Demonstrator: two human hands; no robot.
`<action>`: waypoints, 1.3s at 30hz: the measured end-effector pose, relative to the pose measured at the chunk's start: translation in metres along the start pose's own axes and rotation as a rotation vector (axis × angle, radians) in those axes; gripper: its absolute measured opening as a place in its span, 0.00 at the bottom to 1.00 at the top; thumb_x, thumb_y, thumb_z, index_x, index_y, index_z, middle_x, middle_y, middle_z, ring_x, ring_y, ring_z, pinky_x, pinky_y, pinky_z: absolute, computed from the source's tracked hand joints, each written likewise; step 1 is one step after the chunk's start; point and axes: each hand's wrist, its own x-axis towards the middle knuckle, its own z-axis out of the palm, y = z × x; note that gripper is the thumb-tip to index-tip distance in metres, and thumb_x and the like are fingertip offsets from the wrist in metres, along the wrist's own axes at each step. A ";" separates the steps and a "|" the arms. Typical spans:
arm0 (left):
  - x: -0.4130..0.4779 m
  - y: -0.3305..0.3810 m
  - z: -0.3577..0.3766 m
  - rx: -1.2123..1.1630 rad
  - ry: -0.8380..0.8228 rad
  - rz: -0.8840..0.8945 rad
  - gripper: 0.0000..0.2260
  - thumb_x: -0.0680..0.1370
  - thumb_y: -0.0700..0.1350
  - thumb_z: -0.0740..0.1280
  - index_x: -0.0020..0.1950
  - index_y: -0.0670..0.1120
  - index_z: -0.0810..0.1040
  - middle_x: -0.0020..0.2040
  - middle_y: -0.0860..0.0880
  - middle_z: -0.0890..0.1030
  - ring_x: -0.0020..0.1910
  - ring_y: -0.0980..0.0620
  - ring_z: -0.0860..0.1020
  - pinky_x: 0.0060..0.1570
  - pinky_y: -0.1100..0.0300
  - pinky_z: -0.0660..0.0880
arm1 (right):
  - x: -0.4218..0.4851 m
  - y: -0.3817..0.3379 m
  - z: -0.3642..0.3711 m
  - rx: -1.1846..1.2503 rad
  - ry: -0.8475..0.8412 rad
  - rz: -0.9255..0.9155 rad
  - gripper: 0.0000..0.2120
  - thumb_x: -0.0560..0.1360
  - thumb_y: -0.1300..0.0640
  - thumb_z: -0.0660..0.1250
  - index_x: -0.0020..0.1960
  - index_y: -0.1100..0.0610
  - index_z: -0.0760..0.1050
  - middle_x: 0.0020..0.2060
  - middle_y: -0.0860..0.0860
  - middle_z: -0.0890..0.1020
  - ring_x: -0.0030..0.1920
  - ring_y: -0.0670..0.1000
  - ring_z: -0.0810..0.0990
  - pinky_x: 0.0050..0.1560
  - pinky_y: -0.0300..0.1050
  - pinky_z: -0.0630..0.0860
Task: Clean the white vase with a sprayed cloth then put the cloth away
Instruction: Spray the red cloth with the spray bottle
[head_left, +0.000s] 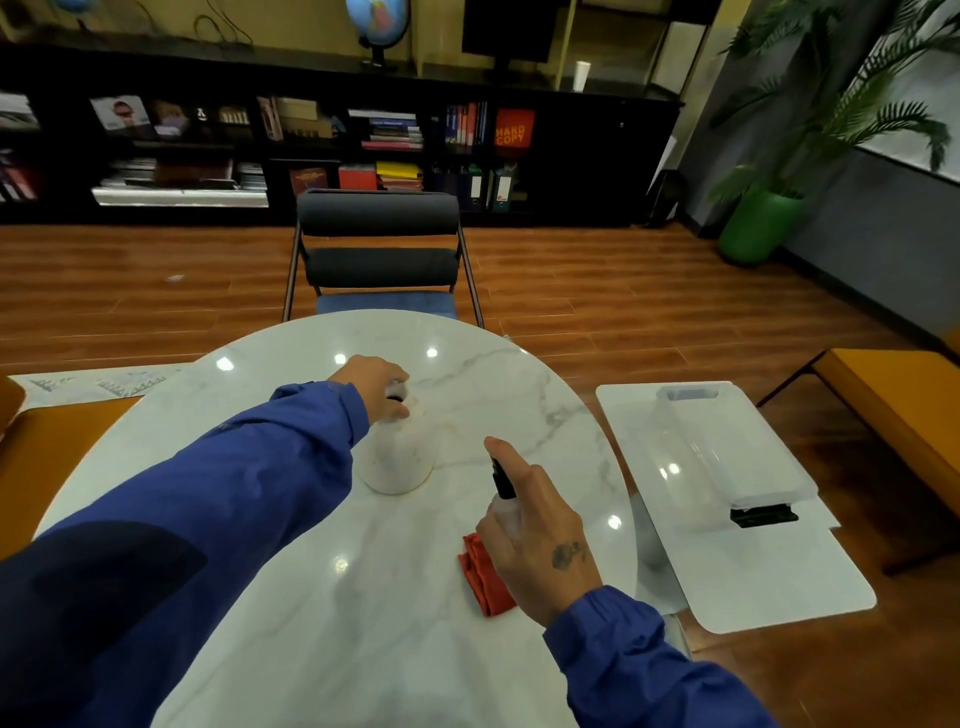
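The white vase (397, 460) stands upright near the middle of the round marble table (322, 597). My left hand (376, 384) grips the vase at its neck from above. My right hand (540, 540) holds a small clear spray bottle (505, 493) with a black nozzle, index finger raised over the top, nozzle facing the vase. A folded red cloth (480, 569) lies flat on the table, partly hidden under my right hand.
A clear plastic box (727, 457) sits on a white tray (769, 582) to the right of the table. A dark chair (379, 254) stands at the far side. Orange benches flank the table; a green potted plant stands at the far right.
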 end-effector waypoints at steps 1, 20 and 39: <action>0.001 0.000 0.000 -0.014 0.005 -0.022 0.26 0.73 0.54 0.70 0.69 0.46 0.71 0.66 0.45 0.74 0.63 0.43 0.73 0.65 0.54 0.68 | 0.000 0.001 0.000 -0.003 -0.004 0.001 0.34 0.77 0.55 0.62 0.64 0.25 0.44 0.53 0.49 0.74 0.45 0.55 0.80 0.49 0.47 0.81; -0.003 0.002 0.002 -0.083 0.069 -0.092 0.29 0.69 0.58 0.72 0.66 0.46 0.73 0.62 0.44 0.77 0.60 0.44 0.75 0.62 0.54 0.70 | 0.001 0.009 0.004 0.028 -0.023 -0.007 0.33 0.76 0.57 0.64 0.65 0.27 0.50 0.55 0.48 0.74 0.48 0.53 0.79 0.50 0.44 0.79; -0.017 0.009 0.001 -0.035 0.050 -0.110 0.27 0.73 0.57 0.69 0.65 0.43 0.72 0.61 0.42 0.76 0.59 0.43 0.75 0.60 0.54 0.70 | 0.026 0.004 0.043 -0.351 -0.217 -0.102 0.30 0.78 0.56 0.59 0.71 0.39 0.46 0.47 0.50 0.67 0.28 0.50 0.66 0.32 0.44 0.72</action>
